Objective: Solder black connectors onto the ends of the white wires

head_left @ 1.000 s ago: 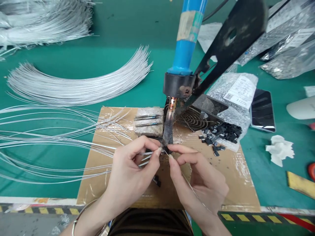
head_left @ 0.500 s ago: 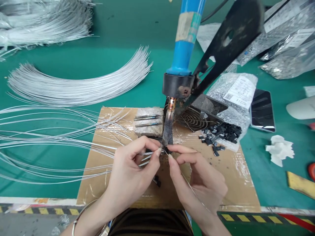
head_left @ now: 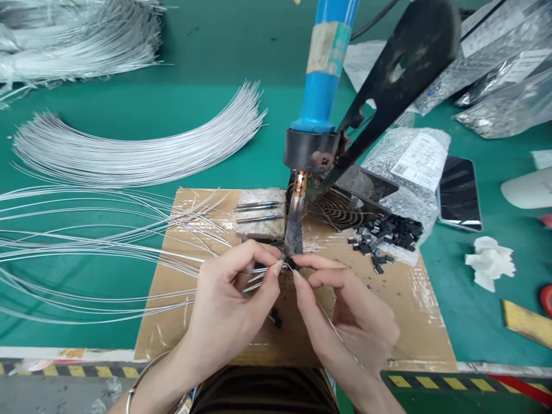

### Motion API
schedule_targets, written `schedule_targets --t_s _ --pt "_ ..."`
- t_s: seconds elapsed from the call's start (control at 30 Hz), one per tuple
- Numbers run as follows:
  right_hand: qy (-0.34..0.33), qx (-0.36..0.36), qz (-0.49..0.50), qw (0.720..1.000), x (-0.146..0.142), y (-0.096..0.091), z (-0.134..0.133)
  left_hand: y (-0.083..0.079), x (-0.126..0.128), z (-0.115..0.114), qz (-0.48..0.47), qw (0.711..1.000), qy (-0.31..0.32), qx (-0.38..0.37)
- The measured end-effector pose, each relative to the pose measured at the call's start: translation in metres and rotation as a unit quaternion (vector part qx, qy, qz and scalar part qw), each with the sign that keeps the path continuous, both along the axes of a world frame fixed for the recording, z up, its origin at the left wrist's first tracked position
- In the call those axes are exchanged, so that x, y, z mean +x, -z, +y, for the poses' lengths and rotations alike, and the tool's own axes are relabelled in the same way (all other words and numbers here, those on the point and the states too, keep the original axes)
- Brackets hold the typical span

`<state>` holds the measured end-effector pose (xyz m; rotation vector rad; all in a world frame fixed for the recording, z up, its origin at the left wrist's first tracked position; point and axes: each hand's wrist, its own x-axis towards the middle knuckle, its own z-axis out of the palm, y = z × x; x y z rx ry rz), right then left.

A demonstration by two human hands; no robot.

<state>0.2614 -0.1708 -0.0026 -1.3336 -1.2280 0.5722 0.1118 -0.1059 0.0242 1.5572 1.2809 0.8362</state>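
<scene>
My left hand (head_left: pixel 228 299) pinches thin silver wires (head_left: pixel 181 261) between thumb and forefinger, their ends held just under the tip of the soldering iron (head_left: pixel 295 221). My right hand (head_left: pixel 345 313) pinches a small black part (head_left: pixel 294 265) against that same tip, with a fine strand of wire running back through its fingers. The iron has a blue handle (head_left: pixel 323 69) and sits fixed in a black stand (head_left: pixel 388 86). Both hands meet over a taped cardboard pad (head_left: pixel 414 310). One more black part (head_left: pixel 276 317) lies on the pad below my left hand.
A fan of cut wires (head_left: pixel 129 149) lies at the left, more bundles (head_left: pixel 77 40) behind. Loose black parts (head_left: pixel 388 236) spill from a plastic bag (head_left: pixel 409 167). A phone (head_left: pixel 459 192), crumpled tissue (head_left: pixel 489 261) and foil bags (head_left: pixel 504 80) sit right. A block with needles (head_left: pixel 259 215) stands beside the iron.
Almost nothing moved; my right fingertips have crept slightly up towards the iron's tip.
</scene>
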Motion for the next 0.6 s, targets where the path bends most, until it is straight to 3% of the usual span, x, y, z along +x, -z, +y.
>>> schedule_targets --t_s 0.6 --pt "0.011 0.0 0.004 1.0 -0.001 0.001 0.0019 -0.0006 0.0007 0.0014 0.011 1.0 0.004 -0.003"
